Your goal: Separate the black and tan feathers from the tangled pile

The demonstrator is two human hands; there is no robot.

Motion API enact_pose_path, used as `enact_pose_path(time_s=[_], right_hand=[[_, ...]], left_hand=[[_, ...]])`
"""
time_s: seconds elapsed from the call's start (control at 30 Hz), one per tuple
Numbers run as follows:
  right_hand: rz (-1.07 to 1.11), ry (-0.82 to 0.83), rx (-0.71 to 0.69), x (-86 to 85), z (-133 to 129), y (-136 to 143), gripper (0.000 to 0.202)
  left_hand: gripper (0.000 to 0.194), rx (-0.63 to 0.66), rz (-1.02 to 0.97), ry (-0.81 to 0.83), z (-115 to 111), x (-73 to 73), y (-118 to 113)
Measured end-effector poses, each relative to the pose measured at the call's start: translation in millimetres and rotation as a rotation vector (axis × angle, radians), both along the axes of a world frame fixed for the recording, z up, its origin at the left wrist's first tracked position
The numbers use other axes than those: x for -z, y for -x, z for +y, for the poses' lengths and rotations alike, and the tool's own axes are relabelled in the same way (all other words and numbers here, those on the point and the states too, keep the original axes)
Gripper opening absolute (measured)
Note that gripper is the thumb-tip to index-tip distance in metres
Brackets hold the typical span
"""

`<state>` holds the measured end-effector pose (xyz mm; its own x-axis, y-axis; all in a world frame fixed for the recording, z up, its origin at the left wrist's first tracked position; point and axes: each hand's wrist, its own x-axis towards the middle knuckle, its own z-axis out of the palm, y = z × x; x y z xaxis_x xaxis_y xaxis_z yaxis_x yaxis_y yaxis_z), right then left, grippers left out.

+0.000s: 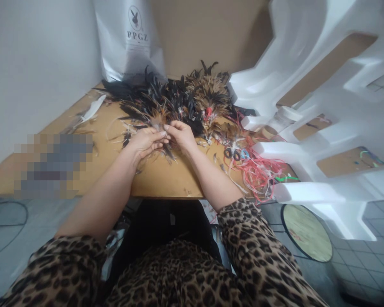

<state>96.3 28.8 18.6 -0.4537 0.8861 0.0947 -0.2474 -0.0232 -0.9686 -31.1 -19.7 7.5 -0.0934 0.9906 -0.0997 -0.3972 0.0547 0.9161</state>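
My left hand [146, 141] and my right hand [182, 135] meet over the wooden table, fingertips almost touching. Both are closed in a pinch around the lower end of a few feathers [160, 118], brown and fluffy, which stick up beyond the fingers. The exact grip point is small and partly hidden by the thumbs. Right behind the hands lies a pile of black feathers [176, 96]. Brown feathers [209, 91] are bunched to its right, with a bit of red at their base. Loose feather scraps lie under and around my hands.
Scissors [232, 154] with black handles lie right of my hands, beside tangled red string [259, 175]. Tape rolls [269, 131] sit near a white foam piece [294, 149] at the right. A white feather [94, 107] lies left; a plastic bag [131, 47] stands behind.
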Motion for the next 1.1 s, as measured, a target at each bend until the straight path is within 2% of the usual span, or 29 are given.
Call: enact_pose_path(time_s=[0.17, 0.27, 0.33, 0.47, 0.63, 0.87, 1.1], right_hand=[[-0.036, -0.183, 0.105, 1.0, -0.1, -2.6, 0.02], [-0.081, -0.275, 0.116, 3.0, -2.8, -1.7, 0.015], [-0.062, -0.246, 0.093, 4.5, -4.6, 1.1, 0.016], [-0.051, -0.068, 0.05, 4.8, -6.9, 6.4, 0.019], [0.024, 0.119, -0.074, 2.6, -6.4, 4.6, 0.021], [0.038, 0.107, -0.148, 2.2, -1.0, -2.1, 0.022], [-0.02, 0.179, -0.218, -3.3, -2.8, -5.3, 0.019]], left_hand=[[0.006, -0.114, -0.128, 0.01, 3.0, -2.5, 2.9], [0.005, -0.166, -0.177, 0.01, 4.1, -2.8, 3.9], [0.004, -0.174, -0.196, -0.017, 3.9, -2.2, 3.7], [0.005, -0.13, -0.197, -0.067, 1.4, -3.4, 0.9], [0.006, -0.061, -0.182, -0.079, -2.5, -8.1, -3.0], [0.006, -0.014, -0.204, -0.08, -3.8, -7.4, -2.5], [0.008, 0.024, -0.212, -0.103, -3.6, -7.4, -1.8]])
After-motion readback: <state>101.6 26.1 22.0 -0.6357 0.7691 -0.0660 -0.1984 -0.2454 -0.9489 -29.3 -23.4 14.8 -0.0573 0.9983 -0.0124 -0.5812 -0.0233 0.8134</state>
